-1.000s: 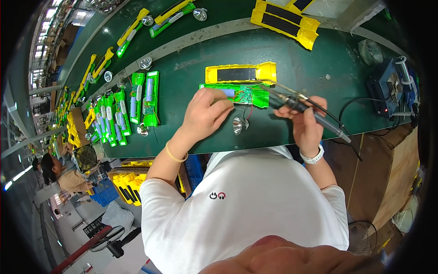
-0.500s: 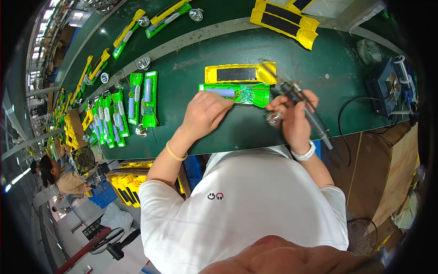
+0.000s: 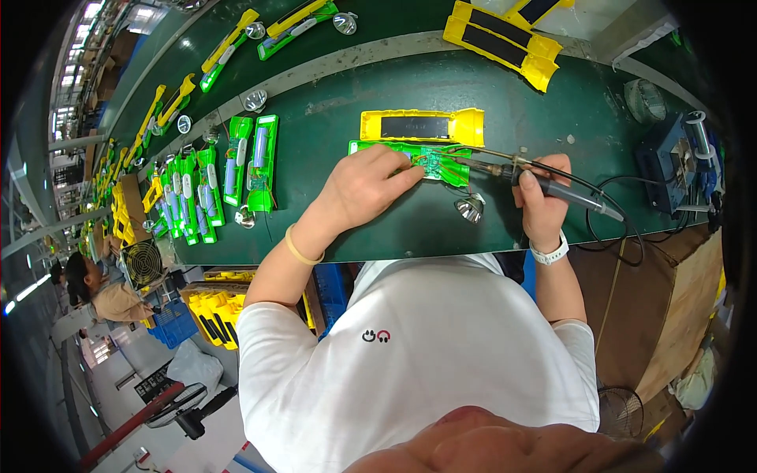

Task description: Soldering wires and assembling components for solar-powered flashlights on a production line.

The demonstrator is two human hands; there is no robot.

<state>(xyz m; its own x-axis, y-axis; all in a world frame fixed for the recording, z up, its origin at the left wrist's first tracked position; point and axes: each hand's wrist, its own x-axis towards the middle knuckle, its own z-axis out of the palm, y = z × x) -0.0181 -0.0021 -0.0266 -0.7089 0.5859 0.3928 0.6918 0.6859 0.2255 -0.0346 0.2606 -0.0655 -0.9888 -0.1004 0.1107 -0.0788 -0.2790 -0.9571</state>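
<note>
Evidently, the right hand [image 3: 544,213] wraps its fingers round a soldering iron [image 3: 577,196] aimed at the circuit board [image 3: 432,164] in the green housing [image 3: 459,173] on the worktop [image 3: 331,102]; the left hand [image 3: 361,189] curls its fingers over that housing, grip hidden. A slip could burn them; a snagged reflector [image 3: 469,209] might tug wires loose.

The left hand [image 3: 363,189] is covering the left part of the green casing [image 3: 456,173], hiding much of its inside. Contact between the iron [image 3: 579,199] and the board [image 3: 432,162] is appearing too small to tell. The frame's edge is cropping a far yellow shell [image 3: 517,16].
</note>
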